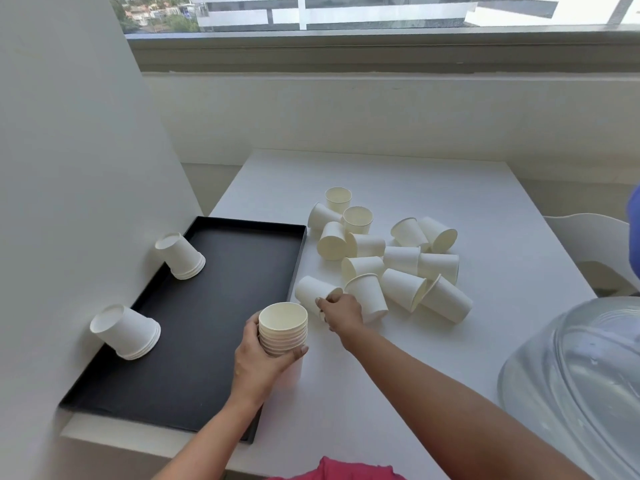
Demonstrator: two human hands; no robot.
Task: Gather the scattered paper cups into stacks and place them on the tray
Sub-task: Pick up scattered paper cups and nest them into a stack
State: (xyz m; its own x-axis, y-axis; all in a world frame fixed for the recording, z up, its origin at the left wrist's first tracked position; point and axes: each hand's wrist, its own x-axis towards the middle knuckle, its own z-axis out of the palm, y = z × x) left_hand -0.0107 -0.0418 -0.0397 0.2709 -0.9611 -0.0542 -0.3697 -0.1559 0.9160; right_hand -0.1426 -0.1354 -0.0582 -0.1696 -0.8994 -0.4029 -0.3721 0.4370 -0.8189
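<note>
**Right hand (pixel 341 311) takes a loose cup, left hand (pixel 258 355) holds the stack**

We pinch the rim of a white paper cup lying on its side (pixel 313 294), just beside the black rectangular tray (pixel 221 306). Left hand grips an upright stack of nested white paper cups (pixel 283 327) over the tray's right edge. Two upside-down stacks (pixel 181 256) are on the tray. The loose white cups (pixel 401 258) lie on the white table (pixel 485 209). We judge this is mid-gathering. Next: lift the cup, turn it mouth-up and nest it.

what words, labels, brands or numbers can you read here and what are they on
None can be read.
cups: plain white, no print; the same goes for the stack in the left hand and the cup in the right hand.
tray: plain black, no label.
buildings outside: no legible sign.
</note>
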